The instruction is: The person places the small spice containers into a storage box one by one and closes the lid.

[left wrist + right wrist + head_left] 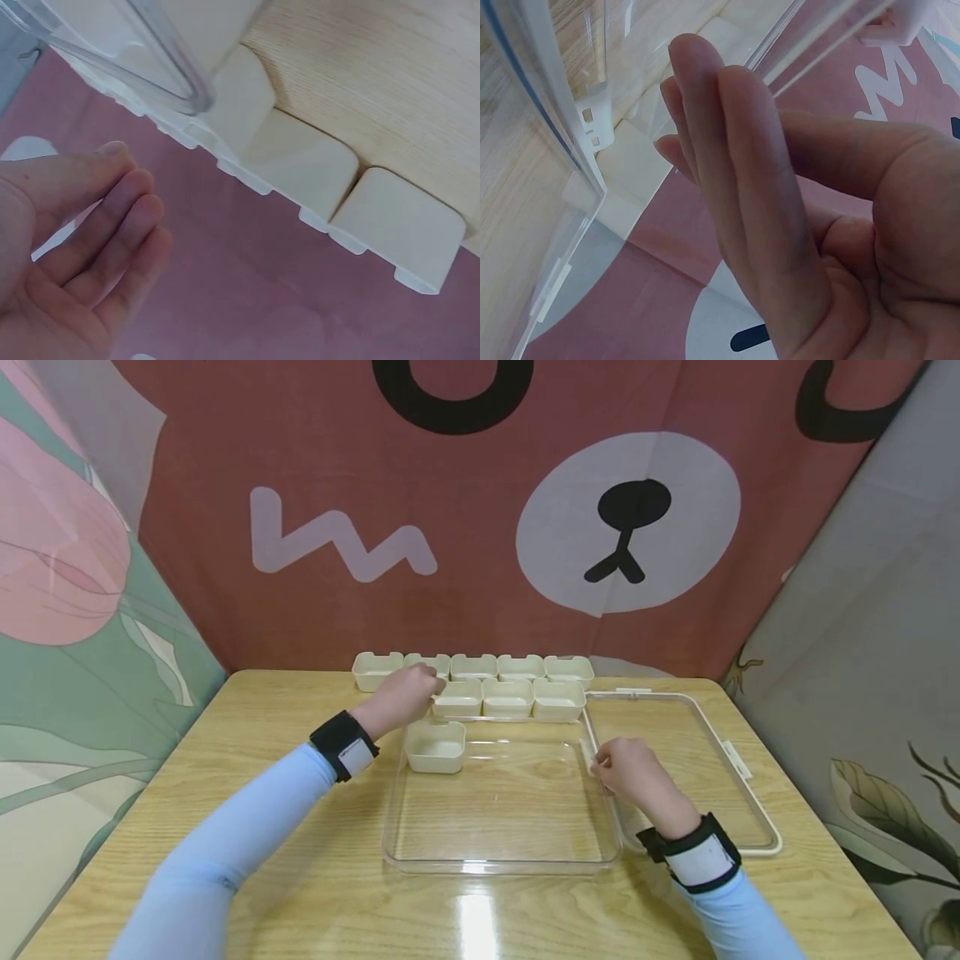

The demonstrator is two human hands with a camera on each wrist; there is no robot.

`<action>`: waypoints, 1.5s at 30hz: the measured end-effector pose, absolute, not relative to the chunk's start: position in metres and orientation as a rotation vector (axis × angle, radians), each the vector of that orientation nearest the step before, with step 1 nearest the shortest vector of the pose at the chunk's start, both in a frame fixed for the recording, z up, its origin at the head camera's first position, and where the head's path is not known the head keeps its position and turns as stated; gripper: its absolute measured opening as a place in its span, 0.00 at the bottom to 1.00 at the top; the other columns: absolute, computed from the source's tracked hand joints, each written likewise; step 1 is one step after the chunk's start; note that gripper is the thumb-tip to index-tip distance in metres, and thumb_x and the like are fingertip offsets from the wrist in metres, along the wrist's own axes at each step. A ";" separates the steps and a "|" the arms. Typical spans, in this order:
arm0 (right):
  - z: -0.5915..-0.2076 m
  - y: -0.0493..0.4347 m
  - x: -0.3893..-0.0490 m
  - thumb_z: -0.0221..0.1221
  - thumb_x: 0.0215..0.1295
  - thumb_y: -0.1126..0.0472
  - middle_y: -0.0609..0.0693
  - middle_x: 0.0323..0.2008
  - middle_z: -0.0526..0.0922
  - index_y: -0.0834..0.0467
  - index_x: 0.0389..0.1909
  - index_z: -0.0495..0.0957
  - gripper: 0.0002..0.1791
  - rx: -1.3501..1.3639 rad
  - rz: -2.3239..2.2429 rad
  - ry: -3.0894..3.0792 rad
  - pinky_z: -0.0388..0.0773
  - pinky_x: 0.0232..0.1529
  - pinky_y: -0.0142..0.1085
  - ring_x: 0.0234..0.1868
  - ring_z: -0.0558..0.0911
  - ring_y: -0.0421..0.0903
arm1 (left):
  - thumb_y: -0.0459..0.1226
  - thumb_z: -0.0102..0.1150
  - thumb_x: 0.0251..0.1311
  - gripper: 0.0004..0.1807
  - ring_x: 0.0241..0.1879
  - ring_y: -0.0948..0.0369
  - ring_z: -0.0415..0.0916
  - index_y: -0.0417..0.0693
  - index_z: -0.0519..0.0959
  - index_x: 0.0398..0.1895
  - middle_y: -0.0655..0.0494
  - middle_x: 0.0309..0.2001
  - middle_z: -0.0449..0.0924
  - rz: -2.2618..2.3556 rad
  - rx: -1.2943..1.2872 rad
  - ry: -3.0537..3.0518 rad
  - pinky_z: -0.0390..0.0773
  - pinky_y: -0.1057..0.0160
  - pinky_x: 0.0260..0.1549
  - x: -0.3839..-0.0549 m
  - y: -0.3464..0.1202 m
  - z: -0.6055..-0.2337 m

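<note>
My left hand (402,697) hovers over the left end of the cream boxes (507,700), near the front row. In the left wrist view, the left hand (82,247) has loosely bent fingers with nothing between them, and the boxes (401,229) stand apart from it. One cream box (437,750) sits inside the far left corner of a clear container (498,866). My right hand (637,777) is at that container's right wall. In the right wrist view, the right hand (757,187) has long, nearly straight fingers beside clear plastic and holds nothing.
A clear lid with a pale frame (750,793) lies right of the container, its edge close alongside. Several cream boxes (378,670) form a back row against the red-brown cloth (480,610). Wooden tabletop (315,860) extends in front and left.
</note>
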State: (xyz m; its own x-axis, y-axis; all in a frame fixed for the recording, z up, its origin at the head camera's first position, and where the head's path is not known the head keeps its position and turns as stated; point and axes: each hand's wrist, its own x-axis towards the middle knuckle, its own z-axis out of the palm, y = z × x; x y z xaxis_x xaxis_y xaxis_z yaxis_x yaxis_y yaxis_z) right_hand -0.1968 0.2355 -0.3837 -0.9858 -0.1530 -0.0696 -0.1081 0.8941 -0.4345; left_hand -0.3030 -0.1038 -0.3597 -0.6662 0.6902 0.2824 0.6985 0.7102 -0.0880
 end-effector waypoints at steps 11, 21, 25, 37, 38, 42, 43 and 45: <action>-0.381 0.234 -0.198 0.59 0.61 0.65 0.52 0.19 0.83 0.66 0.32 0.82 0.08 -0.197 -0.660 2.964 0.72 0.19 0.32 0.19 0.82 0.45 | 0.25 0.65 0.49 0.13 0.39 0.52 0.81 0.39 0.84 0.40 0.46 0.38 0.83 -0.112 -1.095 -2.777 0.80 0.58 0.42 -0.323 -0.101 -0.366; -0.382 0.235 -0.198 0.59 0.61 0.65 0.52 0.20 0.83 0.66 0.33 0.82 0.08 -0.186 -0.680 2.953 0.73 0.18 0.32 0.19 0.81 0.43 | 0.22 0.60 0.49 0.15 0.40 0.53 0.80 0.40 0.83 0.41 0.47 0.40 0.84 -0.081 -1.157 -2.852 0.80 0.57 0.41 -0.332 -0.093 -0.371; -0.382 0.235 -0.198 0.58 0.62 0.65 0.51 0.19 0.83 0.66 0.33 0.82 0.08 -0.176 -0.674 2.957 0.73 0.18 0.32 0.18 0.80 0.42 | 0.21 0.57 0.49 0.15 0.36 0.57 0.78 0.41 0.83 0.39 0.48 0.39 0.84 -0.078 -1.168 -2.893 0.79 0.59 0.39 -0.337 -0.090 -0.372; -0.382 0.234 -0.198 0.59 0.62 0.64 0.51 0.19 0.82 0.66 0.33 0.82 0.08 -0.143 -0.686 2.928 0.74 0.19 0.32 0.19 0.80 0.43 | 0.19 0.52 0.48 0.18 0.20 0.63 0.55 0.49 0.71 0.12 0.62 0.16 0.56 -0.073 -1.236 -2.887 0.52 0.68 0.19 -0.344 -0.089 -0.380; -0.382 0.234 -0.198 0.59 0.62 0.64 0.51 0.19 0.82 0.66 0.33 0.82 0.08 -0.138 -0.687 2.927 0.74 0.19 0.32 0.20 0.80 0.43 | 0.19 0.51 0.48 0.19 0.20 0.63 0.54 0.50 0.68 0.11 0.62 0.16 0.55 -0.084 -1.236 -2.886 0.51 0.68 0.19 -0.344 -0.088 -0.380; -0.381 0.234 -0.198 0.59 0.62 0.64 0.51 0.19 0.82 0.66 0.33 0.82 0.08 -0.145 -0.687 2.938 0.73 0.19 0.32 0.19 0.79 0.42 | 0.18 0.50 0.46 0.22 0.20 0.64 0.53 0.53 0.63 0.10 0.62 0.15 0.53 -0.093 -1.242 -2.880 0.49 0.68 0.19 -0.343 -0.088 -0.381; -0.382 0.234 -0.198 0.59 0.61 0.64 0.51 0.19 0.82 0.66 0.32 0.82 0.08 -0.151 -0.686 2.942 0.73 0.19 0.32 0.18 0.79 0.42 | 0.18 0.50 0.46 0.21 0.20 0.64 0.54 0.52 0.63 0.10 0.62 0.16 0.53 -0.093 -1.240 -2.882 0.49 0.68 0.19 -0.343 -0.088 -0.382; -0.383 0.234 -0.198 0.59 0.61 0.64 0.51 0.18 0.83 0.65 0.32 0.82 0.07 -0.161 -0.681 2.952 0.72 0.18 0.32 0.17 0.78 0.40 | 0.18 0.50 0.46 0.20 0.20 0.63 0.54 0.51 0.65 0.10 0.62 0.16 0.54 -0.092 -1.236 -2.886 0.50 0.68 0.19 -0.342 -0.088 -0.382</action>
